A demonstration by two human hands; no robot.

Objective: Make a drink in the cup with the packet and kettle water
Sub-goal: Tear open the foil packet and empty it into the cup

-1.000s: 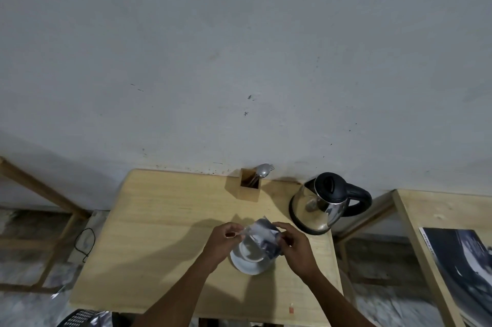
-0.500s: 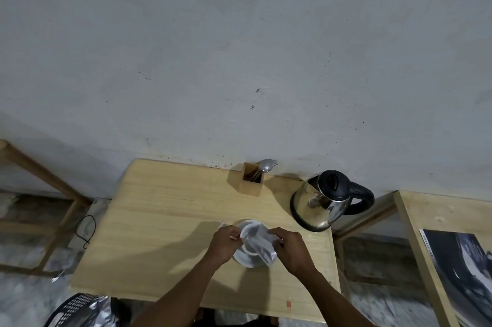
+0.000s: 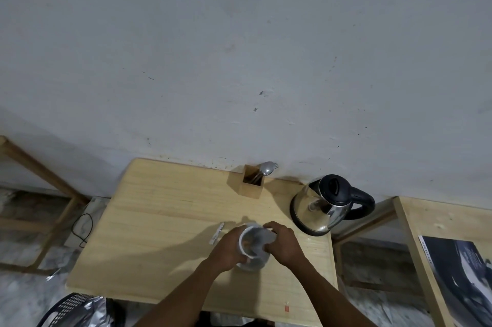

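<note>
A white cup [image 3: 242, 246] stands on a white saucer [image 3: 252, 266] near the front right of the wooden table [image 3: 159, 220]. My right hand [image 3: 284, 244] holds a silvery packet [image 3: 259, 238] tipped over the cup's mouth. My left hand [image 3: 225, 250] wraps the cup's left side. A torn-off strip [image 3: 217, 233] lies on the table just left of my left hand. The steel kettle [image 3: 323, 204], with a black lid and handle, sits behind and to the right. What is inside the cup is hidden.
A wooden holder [image 3: 253, 184] with a spoon [image 3: 266, 168] stands at the table's back edge by the wall. A second table [image 3: 439, 220] on the right carries a dark magazine [image 3: 463, 273]. A basket [image 3: 69, 310] sits on the floor at lower left.
The packet's top strip has come off and now lies on the table. The packet went down from above the cup to its mouth, and my left hand moved onto the cup.
</note>
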